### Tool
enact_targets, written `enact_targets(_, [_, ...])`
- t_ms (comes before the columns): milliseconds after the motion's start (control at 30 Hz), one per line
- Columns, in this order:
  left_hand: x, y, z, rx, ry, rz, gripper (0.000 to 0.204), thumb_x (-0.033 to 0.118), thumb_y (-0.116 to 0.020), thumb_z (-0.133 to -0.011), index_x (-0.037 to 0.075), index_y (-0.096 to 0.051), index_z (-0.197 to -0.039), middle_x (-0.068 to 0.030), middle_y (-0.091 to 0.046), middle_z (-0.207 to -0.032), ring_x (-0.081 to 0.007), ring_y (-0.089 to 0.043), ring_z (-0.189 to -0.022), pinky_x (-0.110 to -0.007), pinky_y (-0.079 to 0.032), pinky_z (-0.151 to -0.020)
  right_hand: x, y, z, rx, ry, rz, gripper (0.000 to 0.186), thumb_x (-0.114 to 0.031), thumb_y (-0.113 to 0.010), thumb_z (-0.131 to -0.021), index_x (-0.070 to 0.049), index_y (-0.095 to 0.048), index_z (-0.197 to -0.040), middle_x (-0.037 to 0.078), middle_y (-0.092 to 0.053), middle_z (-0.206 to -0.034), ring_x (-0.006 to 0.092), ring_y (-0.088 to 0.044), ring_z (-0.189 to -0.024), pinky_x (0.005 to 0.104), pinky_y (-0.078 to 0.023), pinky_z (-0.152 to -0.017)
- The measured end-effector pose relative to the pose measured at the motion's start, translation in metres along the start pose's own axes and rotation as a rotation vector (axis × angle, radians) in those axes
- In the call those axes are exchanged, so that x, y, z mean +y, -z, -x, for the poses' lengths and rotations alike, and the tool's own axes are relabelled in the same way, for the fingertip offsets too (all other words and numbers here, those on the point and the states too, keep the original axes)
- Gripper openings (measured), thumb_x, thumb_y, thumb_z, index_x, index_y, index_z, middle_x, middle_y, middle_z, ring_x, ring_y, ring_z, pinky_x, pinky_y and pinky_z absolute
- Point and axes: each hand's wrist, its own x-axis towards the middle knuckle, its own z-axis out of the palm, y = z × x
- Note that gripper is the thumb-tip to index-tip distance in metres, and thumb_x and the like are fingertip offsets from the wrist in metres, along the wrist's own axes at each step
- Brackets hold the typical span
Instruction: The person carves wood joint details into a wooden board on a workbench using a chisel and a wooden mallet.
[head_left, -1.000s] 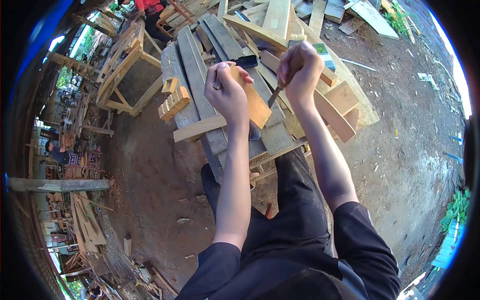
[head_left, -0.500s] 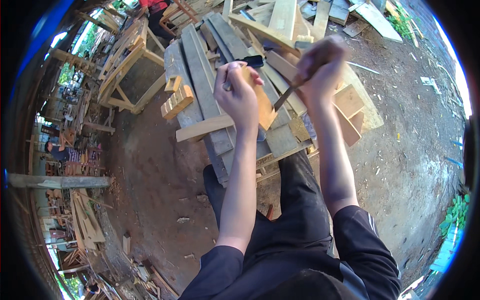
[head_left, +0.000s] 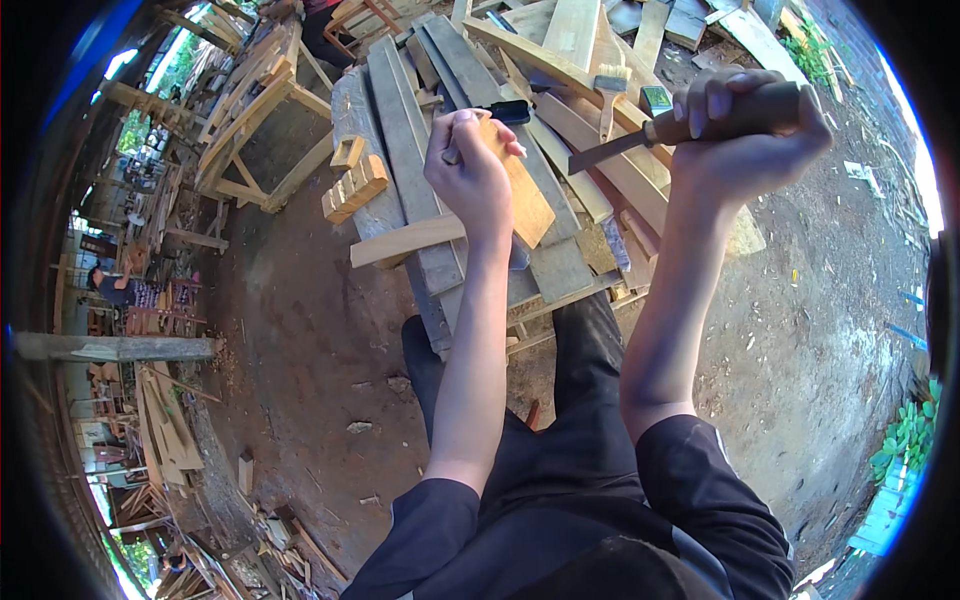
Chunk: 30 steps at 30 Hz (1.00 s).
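My right hand [head_left: 735, 160] is wrapped round the thick dark handle of a chisel [head_left: 612, 151]. It is raised over the right side of the bench, and the flat blade points left, apart from the wood. A short orange-brown wooden block [head_left: 528, 205] lies at a slant on the bench boards. My left hand [head_left: 470, 180] is closed on its far end, fingers curled, so part of the block is hidden. Just beyond that hand is a black object [head_left: 511, 111] I cannot make out. A paintbrush [head_left: 609, 90] with pale bristles lies beyond the chisel.
Grey planks form the bench top [head_left: 420, 180]. A loose wooden strip [head_left: 405, 241] crosses its near left part, with a notched wooden block [head_left: 356, 190] farther left. Stacked boards [head_left: 570, 45] lie at the back. A wooden table frame [head_left: 285, 140] stands far left; a person [head_left: 325, 35] is behind it.
My right hand has lifted the chisel up and to the right, away from the near end of the wooden block. My left hand stays on the block, nearly unmoved.
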Motion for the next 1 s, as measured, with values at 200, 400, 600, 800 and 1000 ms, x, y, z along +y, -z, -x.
enact_targets(200, [-0.004, -0.007, 0.007, -0.004, -0.004, -0.04, 0.023, 0.013, -0.046, -0.103, -0.002, -0.057, -0.09, -0.009, -0.06, -0.067, -0.0144, -0.058, -0.056, -0.028, -0.05, -0.054, 0.097, 0.03, 0.059, -0.219, -0.115, 0.487, 0.053, -0.038, -0.047, -0.101, -0.006, -0.049, -0.059, 0.001, -0.047, -0.052, 0.0097, -0.046, -0.045, 0.0276, -0.034, -0.044])
enact_targets(400, [0.002, -0.005, 0.006, -0.034, -0.034, -0.024, 0.023, 0.012, -0.046, -0.103, -0.003, -0.057, -0.089, -0.0088, -0.06, -0.069, -0.015, -0.059, -0.057, -0.028, -0.05, -0.054, 0.017, 0.0, 0.032, 0.04, -0.154, 0.051, 0.061, -0.044, -0.031, -0.104, -0.008, -0.052, -0.059, 0.003, -0.049, -0.051, 0.0118, -0.039, -0.035, 0.0284, -0.03, -0.035])
enact_targets(600, [-0.005, -0.01, 0.009, -0.038, -0.014, -0.05, 0.026, 0.015, -0.045, -0.103, -0.004, -0.057, -0.09, -0.0117, -0.061, -0.071, -0.0191, -0.06, -0.057, -0.033, -0.052, -0.055, 0.095, 0.035, 0.059, -0.253, -0.031, 0.564, 0.046, -0.035, -0.036, -0.102, -0.009, -0.055, -0.069, 0.004, -0.049, -0.052, 0.0114, -0.041, -0.036, 0.0293, -0.029, -0.032])
enact_targets(800, [0.0, -0.01, 0.008, -0.038, -0.07, 0.023, 0.021, 0.011, -0.049, -0.102, -0.003, -0.058, -0.089, -0.0072, -0.06, -0.066, -0.0135, -0.058, -0.055, -0.027, -0.048, -0.051, 0.018, 0.024, 0.034, 0.111, -0.184, -0.01, 0.044, -0.043, -0.039, -0.098, -0.009, -0.052, -0.074, 0.005, -0.047, -0.055, 0.0162, -0.04, -0.04, 0.0326, -0.032, -0.037])
enact_targets(1000, [-0.012, -0.012, 0.013, -0.083, -0.115, -0.07, 0.024, 0.014, -0.049, -0.103, -0.002, -0.061, -0.089, -0.0069, -0.061, -0.069, -0.0123, -0.06, -0.058, -0.027, -0.05, -0.054, 0.077, 0.059, 0.053, -0.085, -0.307, 0.22, 0.049, -0.05, -0.037, -0.097, -0.008, -0.05, -0.075, 0.004, -0.042, -0.05, 0.0164, -0.039, -0.036, 0.0295, -0.03, -0.034])
